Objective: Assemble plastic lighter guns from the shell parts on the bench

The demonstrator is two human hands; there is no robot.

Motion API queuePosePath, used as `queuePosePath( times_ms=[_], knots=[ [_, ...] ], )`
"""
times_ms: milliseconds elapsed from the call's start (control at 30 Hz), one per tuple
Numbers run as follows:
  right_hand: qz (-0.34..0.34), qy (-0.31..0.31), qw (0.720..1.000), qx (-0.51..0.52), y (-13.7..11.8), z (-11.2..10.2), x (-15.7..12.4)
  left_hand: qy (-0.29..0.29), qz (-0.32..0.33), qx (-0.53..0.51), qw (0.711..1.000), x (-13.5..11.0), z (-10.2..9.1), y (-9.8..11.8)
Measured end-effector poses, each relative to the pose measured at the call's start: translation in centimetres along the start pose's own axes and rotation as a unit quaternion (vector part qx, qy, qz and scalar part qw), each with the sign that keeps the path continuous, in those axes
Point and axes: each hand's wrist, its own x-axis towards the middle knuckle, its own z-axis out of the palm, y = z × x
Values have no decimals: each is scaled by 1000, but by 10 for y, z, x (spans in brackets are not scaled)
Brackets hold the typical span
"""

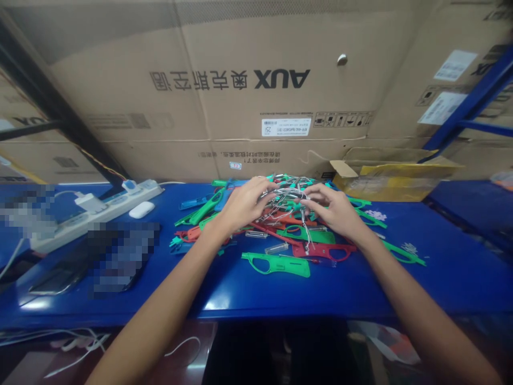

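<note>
A heap of green, red and blue plastic handle parts mixed with thin metal wires [287,195] lies in the middle of a blue table [280,294]. My left hand [244,203] rests on the left side of the heap, fingers curled into the wires. My right hand [334,208] is on the right side, fingers bent and pinching in the tangle. A single green handle part [278,263] lies nearest me, with a red one [324,250] just beyond it. What each hand grips inside the tangle is too small to name.
A white power strip [100,211] with a plugged charger and a white mouse-like object [141,209] sit at the left. A dark phone [60,275] lies near the left front edge. Large cardboard boxes [240,91] wall the back; an open small box [393,174] is at right.
</note>
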Motion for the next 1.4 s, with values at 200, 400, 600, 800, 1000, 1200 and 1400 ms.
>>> queuePosePath(
  times_ms=[200,400,600,800,1000,1200,1400],
  knots=[
    [0,105,993,-57,-43,23,-76,33,-73,-68,994,-44,-33,57],
    [13,122,985,-122,-51,69,-116,-35,-124,-25,991,-103,-29,65],
    [-20,77,975,-207,-50,82,-118,-52,-137,-3,989,-130,-17,52],
    [-16,40,970,-240,-52,83,-121,-52,-147,-31,987,-138,-14,52],
    [-27,52,974,-221,-53,83,-123,-41,-147,-68,986,-141,-12,52],
    [-8,74,989,-129,-54,81,-126,-56,-155,-74,984,-141,-10,54],
    [19,64,991,-119,-55,81,-125,-63,-147,-14,987,-140,-9,54]
  ],
)
